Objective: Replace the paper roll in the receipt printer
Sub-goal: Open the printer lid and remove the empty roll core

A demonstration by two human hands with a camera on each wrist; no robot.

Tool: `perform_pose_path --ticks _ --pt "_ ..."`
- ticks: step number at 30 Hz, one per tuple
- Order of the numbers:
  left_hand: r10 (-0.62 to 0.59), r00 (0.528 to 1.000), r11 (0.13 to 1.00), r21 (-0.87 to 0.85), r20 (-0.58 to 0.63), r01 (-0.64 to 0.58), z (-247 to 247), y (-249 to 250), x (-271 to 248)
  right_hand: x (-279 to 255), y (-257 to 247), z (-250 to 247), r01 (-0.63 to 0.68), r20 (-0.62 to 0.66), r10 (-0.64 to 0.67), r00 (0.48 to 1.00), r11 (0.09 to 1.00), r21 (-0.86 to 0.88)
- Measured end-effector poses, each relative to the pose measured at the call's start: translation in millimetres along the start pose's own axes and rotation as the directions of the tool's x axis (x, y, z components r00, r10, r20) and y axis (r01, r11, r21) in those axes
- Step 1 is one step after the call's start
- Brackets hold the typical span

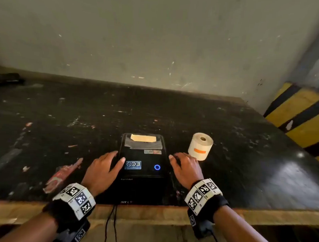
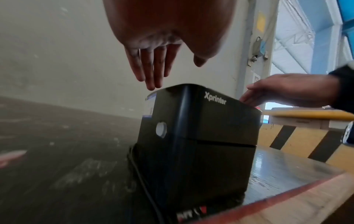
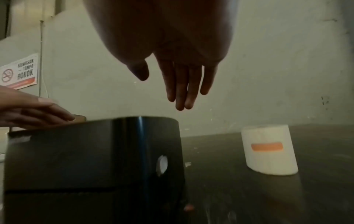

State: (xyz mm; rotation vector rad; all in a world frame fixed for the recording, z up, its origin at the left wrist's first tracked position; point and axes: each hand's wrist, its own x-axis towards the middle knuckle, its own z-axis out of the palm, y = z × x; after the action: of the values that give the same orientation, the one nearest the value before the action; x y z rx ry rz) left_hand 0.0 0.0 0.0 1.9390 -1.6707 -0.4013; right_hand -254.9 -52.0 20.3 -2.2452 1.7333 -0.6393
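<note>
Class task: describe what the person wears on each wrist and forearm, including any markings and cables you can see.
The left hand and right hand are bare. Each wrist carries a black strap with a band of white blocks printed with black square code markers. Thin black cables hang beneath both wrists. No sleeves show.

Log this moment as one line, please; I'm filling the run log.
step: reach for printer | left hand: open, on printer top edge | right hand: open, beside printer | lid: closed | new paper roll: upright on table, untouched
</note>
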Motion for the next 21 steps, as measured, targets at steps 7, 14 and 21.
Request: perform_pose_path --ticks 7,14,21 --pt "-0.126 0.989 0.947 -0.288 0.078 0.143 27.4 -19.0 -22.8 -25.9 -0.3 28.8 -0.090 0.147 0.068 0.987 0.985 0.147" --pt "-0.117 0.992 0.926 -0.357 0.035 0.122 39.1 -17.9 -31.8 -35.9 4.9 49.2 -0.108 0.152 0.058 0.987 0.932 0.345" --pt "-0.128 0.991 0.921 -0.365 0.047 0.136 45.4 -15.0 -34.9 -36.3 12.5 59.9 -0.144 0.192 0.077 0.978 0.920 0.364"
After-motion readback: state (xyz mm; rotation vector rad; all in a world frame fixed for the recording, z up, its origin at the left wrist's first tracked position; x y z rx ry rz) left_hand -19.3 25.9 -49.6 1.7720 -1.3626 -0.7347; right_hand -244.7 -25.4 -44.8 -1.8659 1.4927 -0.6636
